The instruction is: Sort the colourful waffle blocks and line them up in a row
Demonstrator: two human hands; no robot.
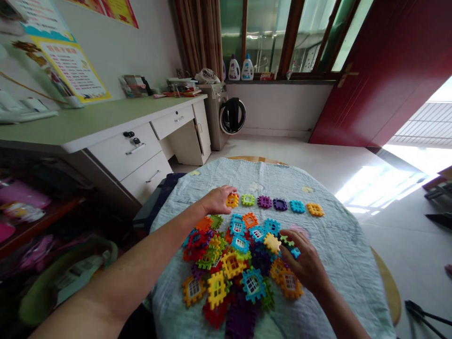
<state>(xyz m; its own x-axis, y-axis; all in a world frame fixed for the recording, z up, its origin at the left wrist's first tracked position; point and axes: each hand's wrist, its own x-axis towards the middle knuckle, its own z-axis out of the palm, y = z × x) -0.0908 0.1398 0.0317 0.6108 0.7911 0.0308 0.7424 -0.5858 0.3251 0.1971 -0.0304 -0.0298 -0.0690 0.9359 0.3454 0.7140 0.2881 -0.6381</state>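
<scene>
At the left end of a row of square plastic building blocks, my left hand [216,200] has its fingers closed on an orange-yellow block [232,201]. To its right in the row lie a lime green block [247,200], a purple block [264,202], a dark violet block [280,204], a blue block [297,206] and an orange block [315,210]. Nearer me is a mixed pile of notched blocks [233,263], some with window lattices. Over the pile's right side, my right hand [305,259] holds a pale yellow block [272,243] between thumb and index finger.
A pale blue cloth [339,273] covers the round table. Behind it stand a desk with drawers [127,146], a washing machine [214,110] with its door ajar, and detergent bottles [246,68] on the sill. A red door [381,70] is at the right.
</scene>
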